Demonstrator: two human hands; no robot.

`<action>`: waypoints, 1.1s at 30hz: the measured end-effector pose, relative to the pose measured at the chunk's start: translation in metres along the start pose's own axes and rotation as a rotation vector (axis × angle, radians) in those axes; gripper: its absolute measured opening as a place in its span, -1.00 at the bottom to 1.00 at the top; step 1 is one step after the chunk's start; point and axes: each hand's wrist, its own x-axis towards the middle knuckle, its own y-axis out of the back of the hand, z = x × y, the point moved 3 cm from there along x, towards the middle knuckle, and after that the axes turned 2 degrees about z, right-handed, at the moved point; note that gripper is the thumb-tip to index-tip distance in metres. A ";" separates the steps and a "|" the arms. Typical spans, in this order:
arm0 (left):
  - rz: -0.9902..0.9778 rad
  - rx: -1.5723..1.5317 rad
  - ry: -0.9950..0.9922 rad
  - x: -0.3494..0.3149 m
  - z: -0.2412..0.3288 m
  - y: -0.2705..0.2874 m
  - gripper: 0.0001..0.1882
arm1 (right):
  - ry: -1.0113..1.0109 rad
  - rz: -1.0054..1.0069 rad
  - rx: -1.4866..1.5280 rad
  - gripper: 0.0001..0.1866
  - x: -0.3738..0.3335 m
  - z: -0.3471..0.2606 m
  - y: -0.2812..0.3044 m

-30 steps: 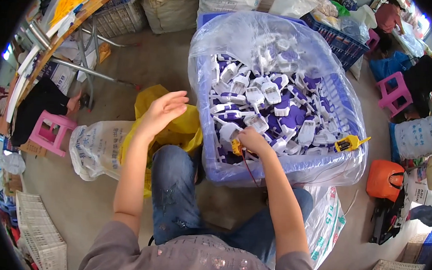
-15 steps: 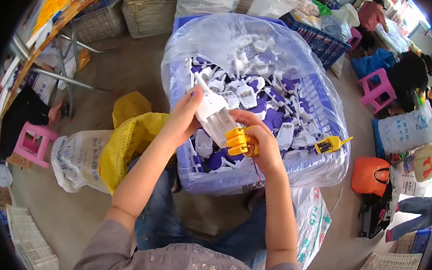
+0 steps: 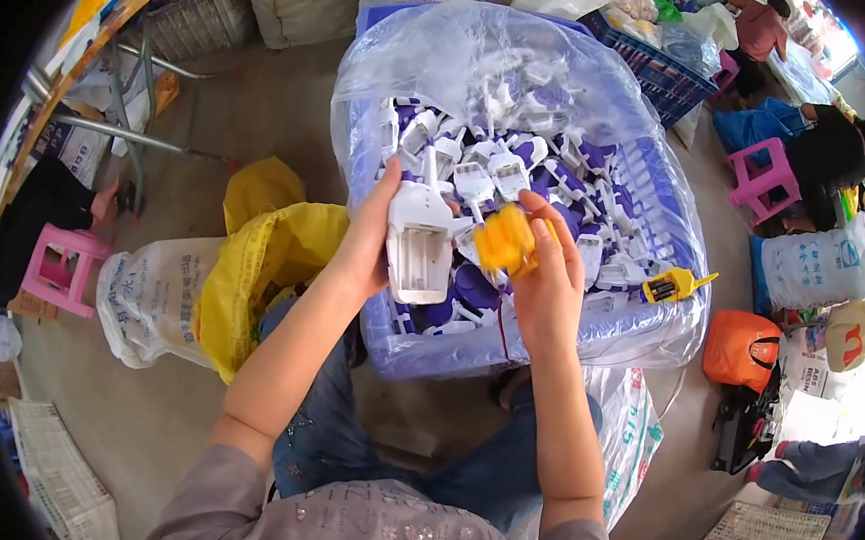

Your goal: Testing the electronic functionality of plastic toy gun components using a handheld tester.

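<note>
My left hand (image 3: 375,228) is closed around a white plastic toy casing (image 3: 420,244) that has a long thin stem at its top. Its open battery compartment faces up at me, and nothing is seen in it. Just to the right, my right hand (image 3: 551,273) pinches a yellow block (image 3: 505,241), blurred by motion and held apart from the casing. A thin dark red wire hangs below the block. Both hands are above a blue plastic crate (image 3: 507,354) piled with similar white and purple casings (image 3: 474,183).
Clear plastic sheeting (image 3: 447,60) lines the crate. A yellow toy casing with wires (image 3: 674,285) lies on its right rim. Left stand a yellow sack (image 3: 252,272) and a pink stool (image 3: 64,264); right are an orange bag (image 3: 742,340) and another pink stool (image 3: 763,178). Other people sit farther off.
The yellow block has come away from the casing's lower end, moving up and right in my right hand. The casing has turned more upright, its compartment facing me.
</note>
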 end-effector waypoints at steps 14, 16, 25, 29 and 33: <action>-0.086 0.169 0.131 -0.010 -0.024 -0.018 -0.43 | 0.491 -0.322 -0.972 -0.90 -0.016 0.007 -0.003; -0.033 0.245 0.151 -0.012 -0.024 -0.022 -0.51 | 0.613 -0.339 -1.073 -0.92 -0.017 0.004 -0.004; -0.112 0.178 0.166 -0.006 -0.034 -0.011 -0.61 | 0.723 -0.366 -1.069 -0.90 -0.023 0.019 -0.009; -0.123 0.154 0.137 0.001 -0.036 -0.006 -0.61 | 0.790 -0.362 -1.096 -0.92 -0.023 0.023 -0.011; 0.058 0.094 0.116 0.004 -0.051 -0.001 -0.64 | 0.828 -0.314 -1.165 -0.93 -0.016 0.038 0.001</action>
